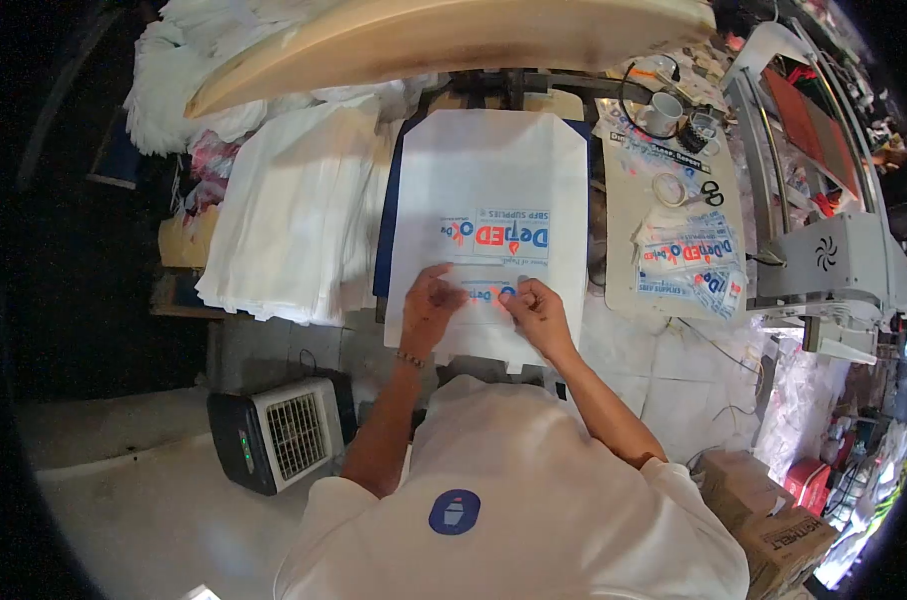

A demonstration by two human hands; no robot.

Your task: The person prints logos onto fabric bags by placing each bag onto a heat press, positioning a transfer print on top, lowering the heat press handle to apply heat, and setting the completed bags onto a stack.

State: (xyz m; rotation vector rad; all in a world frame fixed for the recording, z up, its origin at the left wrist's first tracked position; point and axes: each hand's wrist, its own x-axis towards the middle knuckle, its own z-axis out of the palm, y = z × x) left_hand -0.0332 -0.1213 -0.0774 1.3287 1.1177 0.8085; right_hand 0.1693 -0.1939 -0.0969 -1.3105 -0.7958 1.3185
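A white bag-shaped sheet (494,160) lies flat on a dark board in front of me. Near its middle is a printed transfer film (514,235) with blue and red lettering. Between my hands is another clear printed piece (487,294), held just over the lower part of the sheet. My left hand (434,308) pinches its left end, fingers curled. The right end is pinched by my right hand (536,312). Whether this piece touches the sheet is hard to tell.
At left lies a stack of white sheets (284,210). A side board (622,200) at right bears printed films (686,250), tape (669,189), scissors (712,192) and a mug (663,114). A grey machine (824,255) stands far right; a curved beam (454,45) crosses the top.
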